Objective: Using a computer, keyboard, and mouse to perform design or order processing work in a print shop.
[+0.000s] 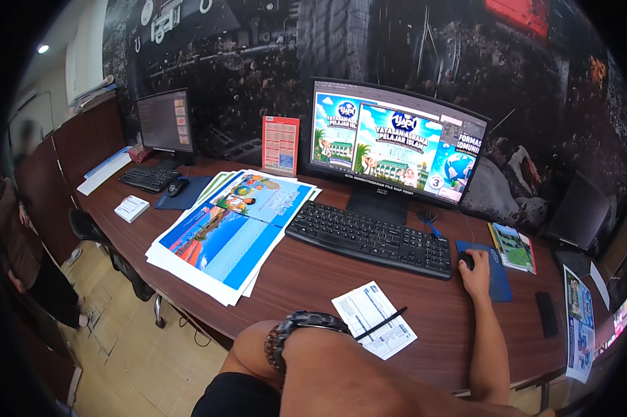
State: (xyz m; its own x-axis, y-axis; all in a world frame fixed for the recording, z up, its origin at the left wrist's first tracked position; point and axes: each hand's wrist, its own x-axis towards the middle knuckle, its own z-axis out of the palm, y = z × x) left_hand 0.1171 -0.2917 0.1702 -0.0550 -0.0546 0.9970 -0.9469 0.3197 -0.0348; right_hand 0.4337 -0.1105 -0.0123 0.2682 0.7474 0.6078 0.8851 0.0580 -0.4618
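One right hand is gripping a black mouse, apparently editing an onscreen layout; next is probably calling for precise pointing. Left fingers aren't showing clearly; cannot tell.

One wide fisheye view, worn on the head, looks down and forward from above the near side of the surface toward the dark printed wall along the top of the frame. A watch-wearing forearm sits closest to the lens, looming at the bottom centre; the right hand, right of centre, is farther off. The large monitor faces the lens above centre, and a smaller monitor stands farther away at upper left. Tan floor fills the lower left. Black rounds off the corners, and straight edges bow.
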